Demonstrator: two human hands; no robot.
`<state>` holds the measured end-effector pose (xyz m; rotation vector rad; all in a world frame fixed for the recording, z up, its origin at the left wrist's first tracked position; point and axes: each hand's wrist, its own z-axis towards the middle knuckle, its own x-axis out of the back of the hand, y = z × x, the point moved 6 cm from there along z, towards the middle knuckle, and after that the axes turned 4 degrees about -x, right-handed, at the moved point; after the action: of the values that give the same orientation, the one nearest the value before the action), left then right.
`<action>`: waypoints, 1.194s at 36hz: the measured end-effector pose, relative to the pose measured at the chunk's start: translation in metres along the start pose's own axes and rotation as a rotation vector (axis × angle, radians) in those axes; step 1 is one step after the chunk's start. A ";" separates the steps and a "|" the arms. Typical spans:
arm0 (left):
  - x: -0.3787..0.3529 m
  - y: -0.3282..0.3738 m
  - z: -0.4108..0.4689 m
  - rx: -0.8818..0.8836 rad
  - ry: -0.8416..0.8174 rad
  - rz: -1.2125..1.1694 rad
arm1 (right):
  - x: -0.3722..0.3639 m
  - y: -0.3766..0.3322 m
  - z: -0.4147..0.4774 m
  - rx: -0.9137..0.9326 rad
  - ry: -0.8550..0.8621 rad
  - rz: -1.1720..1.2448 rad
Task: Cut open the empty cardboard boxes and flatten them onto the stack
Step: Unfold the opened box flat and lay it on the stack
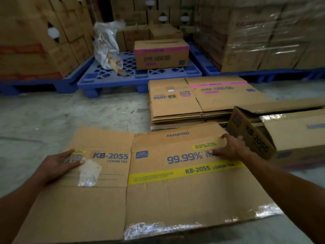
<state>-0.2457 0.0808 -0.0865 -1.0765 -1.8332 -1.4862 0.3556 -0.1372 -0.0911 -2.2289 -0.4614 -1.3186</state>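
A flattened brown box (158, 189) printed "KB-2055 LEMON TEA" with a yellow band lies in front of me, held up off the floor. My left hand (61, 162) grips its left edge, thumb on top near a torn tape patch. My right hand (230, 147) grips its far right edge, fingers curled over the rim. Beyond it lies the stack of flattened boxes (177, 104) on the floor, its top sheet marked with a pink band. No cutter is visible.
An opened box (263, 136) marked KB-2056 lies on its side at right. A closed pink-band box (161, 54) and a clear plastic bag (107, 44) sit on a blue pallet (109, 76). Stacked cartons stand on pallets left and right. The floor is grey concrete.
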 end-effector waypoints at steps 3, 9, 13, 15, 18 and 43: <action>0.036 0.007 -0.002 -0.029 0.051 -0.053 | 0.025 -0.010 -0.020 0.031 0.045 0.033; 0.109 0.062 -0.003 -0.159 0.154 -0.121 | 0.105 -0.043 -0.055 0.131 0.208 0.101; 0.151 0.117 0.003 -0.257 0.241 -0.176 | 0.165 -0.065 -0.079 0.138 0.189 0.071; 0.171 0.140 0.017 -0.300 0.275 -0.185 | 0.196 -0.065 -0.080 0.143 0.178 0.051; 0.181 0.168 0.037 -0.340 0.311 -0.195 | 0.234 -0.059 -0.070 0.123 0.210 0.064; 0.006 0.466 0.179 -0.257 0.514 -0.132 | 0.404 0.009 0.236 0.224 0.434 0.146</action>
<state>0.1561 0.2893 0.1235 -0.6044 -1.3992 -1.9033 0.7187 0.0054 0.1676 -1.6985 -0.2639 -1.5341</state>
